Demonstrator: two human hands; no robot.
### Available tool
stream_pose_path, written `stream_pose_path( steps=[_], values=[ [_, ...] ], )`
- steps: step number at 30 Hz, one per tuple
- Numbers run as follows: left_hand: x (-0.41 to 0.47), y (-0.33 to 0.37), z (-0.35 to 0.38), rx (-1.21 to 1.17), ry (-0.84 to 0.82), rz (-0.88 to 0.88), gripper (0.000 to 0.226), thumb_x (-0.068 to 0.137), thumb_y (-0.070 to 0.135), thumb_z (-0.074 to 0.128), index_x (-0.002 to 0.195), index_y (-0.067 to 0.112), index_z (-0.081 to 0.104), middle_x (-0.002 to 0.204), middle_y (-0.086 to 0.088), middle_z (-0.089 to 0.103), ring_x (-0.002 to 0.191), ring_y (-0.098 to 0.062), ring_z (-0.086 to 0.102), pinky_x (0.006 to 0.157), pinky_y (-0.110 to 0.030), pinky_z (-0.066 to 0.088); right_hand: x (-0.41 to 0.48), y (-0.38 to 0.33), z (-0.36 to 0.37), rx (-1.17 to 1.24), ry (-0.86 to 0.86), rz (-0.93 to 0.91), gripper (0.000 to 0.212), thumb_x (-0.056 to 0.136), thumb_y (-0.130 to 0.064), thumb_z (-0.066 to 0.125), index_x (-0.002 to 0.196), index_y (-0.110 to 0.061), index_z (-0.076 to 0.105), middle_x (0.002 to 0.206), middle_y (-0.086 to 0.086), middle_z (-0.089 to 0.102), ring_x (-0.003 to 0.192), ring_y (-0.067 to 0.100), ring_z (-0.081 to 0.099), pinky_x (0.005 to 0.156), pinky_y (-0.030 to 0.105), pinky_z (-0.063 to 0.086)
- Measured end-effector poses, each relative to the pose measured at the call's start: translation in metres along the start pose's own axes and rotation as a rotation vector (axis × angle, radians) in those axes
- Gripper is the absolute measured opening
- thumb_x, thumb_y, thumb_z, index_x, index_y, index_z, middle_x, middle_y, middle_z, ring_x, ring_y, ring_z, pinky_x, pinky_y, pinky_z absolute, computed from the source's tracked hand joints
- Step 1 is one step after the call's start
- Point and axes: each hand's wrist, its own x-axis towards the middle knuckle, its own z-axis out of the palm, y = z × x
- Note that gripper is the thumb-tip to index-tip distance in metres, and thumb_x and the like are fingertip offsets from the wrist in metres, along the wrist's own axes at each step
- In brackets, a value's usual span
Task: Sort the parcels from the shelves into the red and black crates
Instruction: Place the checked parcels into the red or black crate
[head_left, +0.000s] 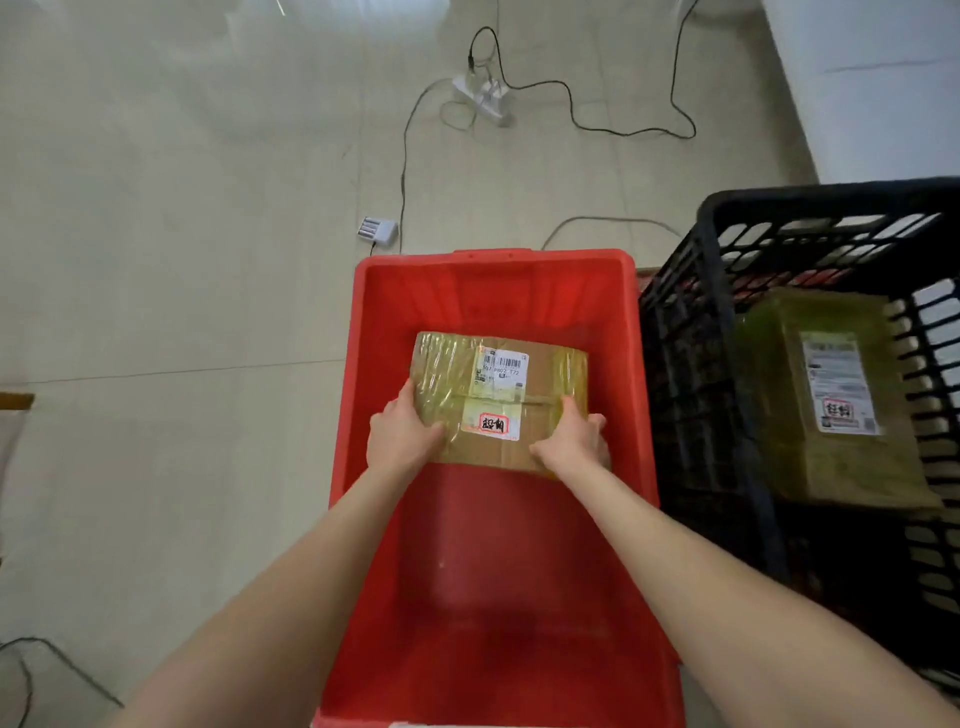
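A taped cardboard parcel (501, 395) is gripped at its near corners by left hand (402, 434) and right hand (574, 439) inside the red crate (343, 415); placing is underway, release likely needed next.

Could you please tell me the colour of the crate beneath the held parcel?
Red; the solid-walled red plastic crate shows best in the head view.
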Motion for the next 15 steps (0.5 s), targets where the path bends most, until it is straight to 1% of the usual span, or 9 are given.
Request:
stream_pose_path(
  steps=[3,5,6,8,10,12,13,15],
  values=[
    [0.039,-0.009,0.025,-0.027,-0.025,0.038,0.078,0.082,0.025,0.062,0.150,0.018,0.025,0.138,-0.015,0.050,0.124,-0.039,0.045,0.104,-0.040,0.035,0.039,-0.003,0.020,-0.063,0.050,-0.043,0.076,0.085,-0.020,0.065,0.148,-0.033,0.024,0.139,0.012,0.030,0.117,0.035,0.052,0.093,0.039,0.046],
    [0.061,-0.012,0.041,-0.079,-0.035,0.050,0.083,0.080,0.027,0.065,0.150,0.018,0.023,0.139,-0.017,0.047,0.125,-0.040,0.045,0.104,-0.040,0.035,0.062,-0.003,0.028,-0.114,0.074,-0.082,0.081,0.085,-0.022,0.065,0.150,-0.033,0.019,0.147,0.013,0.022,0.126,0.034,0.044,0.098,0.040,0.043],
    [0.070,-0.013,0.050,-0.102,-0.047,0.051,0.085,0.079,0.028,0.066,0.151,0.020,0.021,0.139,-0.019,0.047,0.125,-0.040,0.045,0.104,-0.040,0.037,0.071,-0.002,0.032,-0.153,0.074,-0.100,0.086,0.085,-0.026,0.068,0.151,-0.033,0.015,0.152,0.015,0.014,0.134,0.034,0.035,0.102,0.041,0.039],
    [0.080,-0.017,0.066,-0.103,-0.102,0.063,0.091,0.077,0.030,0.069,0.152,0.025,0.017,0.140,-0.021,0.043,0.127,-0.039,0.043,0.104,-0.041,0.038,0.084,0.000,0.039,-0.243,0.035,-0.122,0.098,0.081,-0.037,0.074,0.153,-0.034,0.008,0.158,0.019,-0.003,0.146,0.034,0.011,0.112,0.042,0.029],
    [0.082,-0.022,0.079,-0.019,-0.161,0.067,0.098,0.077,0.035,0.072,0.153,0.027,0.011,0.150,-0.023,0.028,0.135,-0.038,0.034,0.108,-0.040,0.034,0.088,0.005,0.048,-0.333,-0.005,-0.130,0.109,0.074,-0.046,0.078,0.153,-0.032,0.004,0.158,0.021,-0.013,0.148,0.034,-0.005,0.117,0.043,0.018],
    [0.077,-0.027,0.087,0.097,-0.162,0.080,0.103,0.075,0.041,0.074,0.153,0.027,0.008,0.157,-0.021,0.010,0.142,-0.037,0.023,0.110,-0.042,0.031,0.086,0.012,0.057,-0.449,0.005,-0.157,0.114,0.072,-0.048,0.079,0.153,-0.030,0.001,0.157,0.021,-0.019,0.147,0.035,-0.011,0.119,0.043,0.008],
    [0.075,-0.029,0.089,0.167,-0.135,0.107,0.105,0.074,0.044,0.075,0.153,0.026,0.007,0.158,-0.020,0.004,0.143,-0.036,0.019,0.110,-0.044,0.030,0.086,0.016,0.063,-0.499,0.027,-0.187,0.111,0.075,-0.046,0.077,0.153,-0.030,0.002,0.158,0.019,-0.019,0.147,0.035,-0.013,0.119,0.042,0.005],
    [0.072,-0.031,0.093,0.316,-0.083,0.192,0.106,0.073,0.044,0.075,0.153,0.024,0.007,0.158,-0.020,-0.001,0.145,-0.034,0.013,0.111,-0.047,0.028,0.088,0.020,0.071,-0.540,0.090,-0.256,0.094,0.084,-0.036,0.072,0.152,-0.033,0.007,0.159,0.015,-0.019,0.147,0.036,-0.012,0.119,0.041,0.003]
  ],
)
